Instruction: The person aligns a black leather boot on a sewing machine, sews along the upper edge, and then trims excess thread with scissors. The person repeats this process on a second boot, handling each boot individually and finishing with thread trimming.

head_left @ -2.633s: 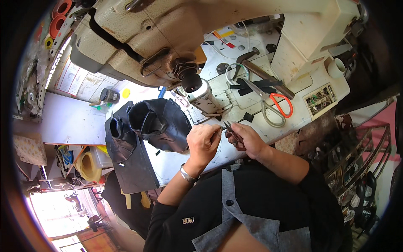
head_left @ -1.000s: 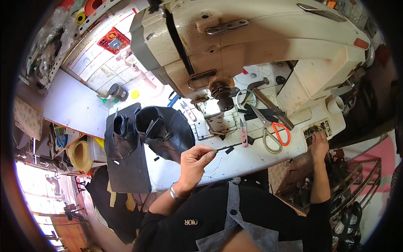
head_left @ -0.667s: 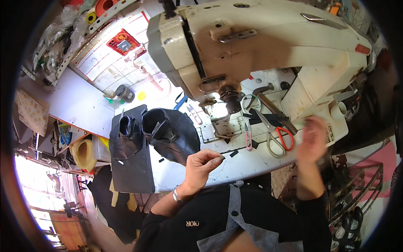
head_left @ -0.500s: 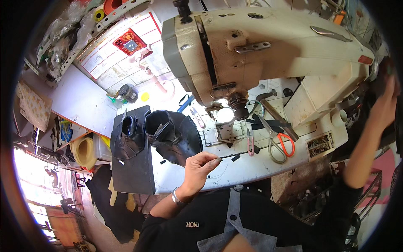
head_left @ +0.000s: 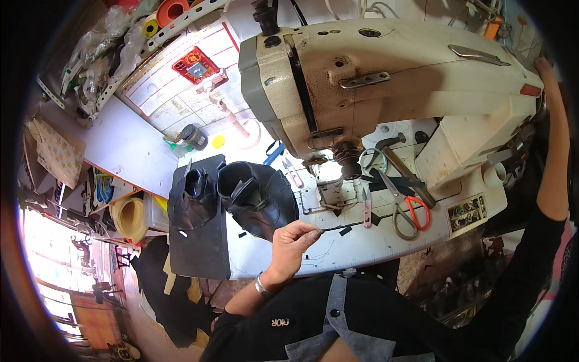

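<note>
My left hand (head_left: 294, 244) is closed in a pinch on the end of a thin black strip (head_left: 338, 227), which runs right across the white table in front of the sewing machine (head_left: 338, 84). My right hand (head_left: 546, 75) reaches to the far right end of the machine, by the end of its arm; its fingers are mostly hidden there. Left of my left hand stand two black leather shoes, a larger one (head_left: 259, 202) and a smaller one (head_left: 193, 202) on a dark board (head_left: 199, 256). Small thread snips (head_left: 367, 208) lie by the strip.
Orange-handled scissors (head_left: 418, 212), more scissors (head_left: 403, 220), a hammer (head_left: 410, 178) and a second pair of snips (head_left: 293, 174) lie around the machine's base. A parts tray (head_left: 466, 213) is set at the table's right edge. A dark jar (head_left: 194, 137) stands at the back left.
My right hand has moved up and inward to the machine's right end. My left hand keeps its pinch on the strip, and the whole view has shifted slightly.
</note>
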`<state>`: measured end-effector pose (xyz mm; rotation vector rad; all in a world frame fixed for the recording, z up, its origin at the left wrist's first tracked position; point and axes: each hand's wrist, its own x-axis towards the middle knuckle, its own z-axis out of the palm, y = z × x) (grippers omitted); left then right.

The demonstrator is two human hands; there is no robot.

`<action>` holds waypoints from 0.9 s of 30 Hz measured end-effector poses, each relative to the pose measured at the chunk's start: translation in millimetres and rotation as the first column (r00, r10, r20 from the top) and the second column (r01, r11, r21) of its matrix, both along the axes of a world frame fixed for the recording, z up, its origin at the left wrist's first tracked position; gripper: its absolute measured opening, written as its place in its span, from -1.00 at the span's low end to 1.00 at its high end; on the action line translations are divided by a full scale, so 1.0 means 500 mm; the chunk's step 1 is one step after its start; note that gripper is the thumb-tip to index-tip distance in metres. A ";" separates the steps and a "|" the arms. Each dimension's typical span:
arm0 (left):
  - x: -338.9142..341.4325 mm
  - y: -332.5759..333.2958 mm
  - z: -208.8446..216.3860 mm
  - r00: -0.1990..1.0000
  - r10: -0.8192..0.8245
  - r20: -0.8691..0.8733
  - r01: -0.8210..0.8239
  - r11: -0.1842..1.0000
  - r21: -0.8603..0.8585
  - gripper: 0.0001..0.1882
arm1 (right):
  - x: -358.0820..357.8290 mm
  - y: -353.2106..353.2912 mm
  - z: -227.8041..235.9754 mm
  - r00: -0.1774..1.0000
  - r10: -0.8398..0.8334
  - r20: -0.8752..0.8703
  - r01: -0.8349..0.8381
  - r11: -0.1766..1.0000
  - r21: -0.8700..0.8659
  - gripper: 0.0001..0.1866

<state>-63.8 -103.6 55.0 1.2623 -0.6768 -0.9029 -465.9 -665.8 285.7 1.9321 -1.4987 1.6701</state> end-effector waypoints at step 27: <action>0.098 -0.177 -0.015 0.218 0.390 0.895 -0.311 0.897 -0.315 -0.88 | -0.010 0.052 -0.100 0.984 0.019 0.176 0.010 0.987 -0.162 -0.59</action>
